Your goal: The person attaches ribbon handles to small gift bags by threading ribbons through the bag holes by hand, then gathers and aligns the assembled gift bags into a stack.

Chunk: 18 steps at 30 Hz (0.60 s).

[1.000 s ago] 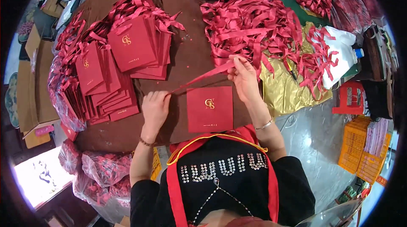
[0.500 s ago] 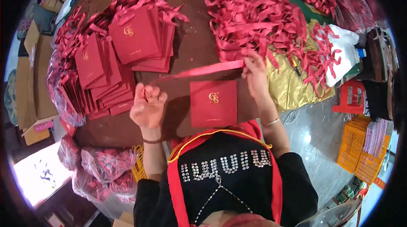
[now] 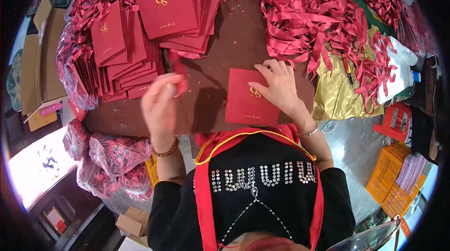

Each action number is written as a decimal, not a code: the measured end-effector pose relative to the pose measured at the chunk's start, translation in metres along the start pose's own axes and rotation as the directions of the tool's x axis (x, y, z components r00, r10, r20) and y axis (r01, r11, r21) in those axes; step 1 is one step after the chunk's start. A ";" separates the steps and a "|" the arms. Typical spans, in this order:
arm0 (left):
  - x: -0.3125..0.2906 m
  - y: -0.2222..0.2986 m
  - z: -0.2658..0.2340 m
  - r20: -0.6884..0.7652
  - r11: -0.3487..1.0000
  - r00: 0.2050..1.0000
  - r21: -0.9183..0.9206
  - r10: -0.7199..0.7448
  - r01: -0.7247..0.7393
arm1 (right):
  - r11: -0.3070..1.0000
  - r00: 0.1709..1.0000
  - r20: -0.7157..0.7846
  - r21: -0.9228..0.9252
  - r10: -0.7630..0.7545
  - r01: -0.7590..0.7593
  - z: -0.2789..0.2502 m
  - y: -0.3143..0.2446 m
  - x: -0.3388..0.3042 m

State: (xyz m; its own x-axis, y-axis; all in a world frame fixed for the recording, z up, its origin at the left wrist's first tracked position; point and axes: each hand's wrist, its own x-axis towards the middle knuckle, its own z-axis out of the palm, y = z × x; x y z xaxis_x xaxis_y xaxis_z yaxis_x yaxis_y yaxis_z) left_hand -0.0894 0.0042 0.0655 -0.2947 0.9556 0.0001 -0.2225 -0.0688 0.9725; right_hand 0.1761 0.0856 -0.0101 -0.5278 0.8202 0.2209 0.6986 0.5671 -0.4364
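Observation:
A flat red paper bag (image 3: pixel 241 103) with a gold emblem lies on the brown table in front of me. My right hand (image 3: pixel 280 86) rests on its upper right part, fingers spread, holding nothing. Left of it, raised over the table, my left hand (image 3: pixel 161 103) is closed on a red ribbon (image 3: pixel 178 69). Motion blurs that hand and the ribbon, which stretches up from the fingers toward the stacked bags. Many similar red bags (image 3: pixel 171 14) with ribbon handles lie in overlapping piles at the far left.
A large heap of red ribbons (image 3: pixel 311 16) covers the far right of the brown table (image 3: pixel 225 40), beside gold wrapping (image 3: pixel 344 89). Plastic sacks of red material (image 3: pixel 119 157) sit below the table's left side. An orange crate (image 3: pixel 386 171) stands on the floor at right.
The ribbon was stretched between both hands; my right hand has let go of it and come down onto the bag. My left hand now holds it alone. The view has shifted slightly.

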 end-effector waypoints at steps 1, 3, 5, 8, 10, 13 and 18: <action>-0.003 -0.007 0.011 -0.012 0.950 0.996 0.300 -0.085 0.084 | 0.999 0.996 0.084 0.015 0.033 -0.034 0.001 -0.002 -0.001; -0.003 -0.041 0.025 0.019 0.970 0.993 0.217 -0.118 0.111 | 0.999 0.996 0.079 0.027 0.031 -0.034 0.002 -0.005 -0.002; 0.000 -0.063 0.027 0.163 0.781 0.982 0.599 0.099 -0.179 | 0.999 0.997 0.072 0.036 0.028 -0.030 0.002 -0.008 -0.003; 0.001 -0.084 0.036 0.293 0.624 0.932 0.693 0.214 -0.361 | 0.998 0.990 0.138 0.065 0.009 -0.019 0.000 -0.012 -0.005; 0.001 -0.095 0.037 0.331 0.596 0.916 0.696 0.229 -0.400 | 0.999 0.994 0.105 0.042 -0.004 0.000 -0.001 -0.015 -0.006; 0.001 -0.106 0.034 0.340 0.508 0.904 0.749 0.258 -0.426 | 1.000 0.996 0.092 0.017 0.017 -0.018 -0.008 -0.017 -0.005; 0.004 -0.088 0.041 0.297 0.374 0.891 0.827 0.344 -0.420 | 0.982 0.944 0.304 0.091 0.130 -0.165 -0.016 -0.015 0.000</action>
State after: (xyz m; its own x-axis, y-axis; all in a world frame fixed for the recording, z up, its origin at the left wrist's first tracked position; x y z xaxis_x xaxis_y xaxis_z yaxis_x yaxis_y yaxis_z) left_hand -0.0333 0.0259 -0.0102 -0.0628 0.9128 0.4037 0.8089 -0.1903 0.5563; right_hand 0.1735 0.0790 0.0105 -0.5541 0.8247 -0.1133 0.7291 0.4151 -0.5441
